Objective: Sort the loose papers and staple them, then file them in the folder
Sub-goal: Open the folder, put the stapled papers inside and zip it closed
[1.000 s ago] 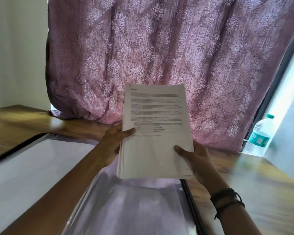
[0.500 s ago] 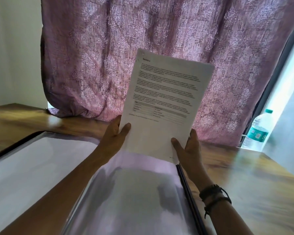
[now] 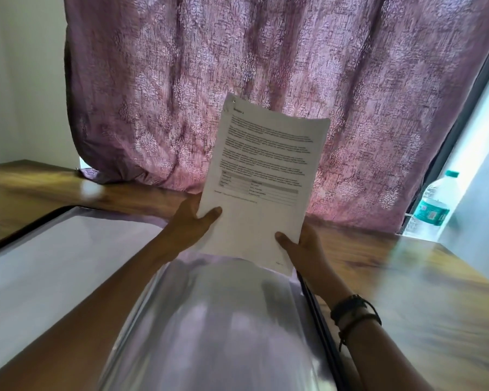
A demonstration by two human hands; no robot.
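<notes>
A stack of printed white papers (image 3: 263, 176) stands nearly upright, tilted to the right, with a staple at its top left corner. My left hand (image 3: 191, 224) grips its lower left edge, thumb on the front. My right hand (image 3: 302, 249) grips the lower right corner, thumb on the front. The open folder (image 3: 68, 258) with shiny clear plastic sleeves lies on the table below the papers; the papers' bottom edge hangs just above the right-hand sleeve (image 3: 209, 320).
The wooden table (image 3: 407, 292) runs to the right and back left. A purple patterned curtain (image 3: 266, 80) hangs behind. A plastic water bottle (image 3: 432, 207) with a teal label stands at the far right by the window.
The stack has been raised from lying low and flat-on to standing upright and tilted right, then lowered slightly toward the sleeve. Both hands kept their grip.
</notes>
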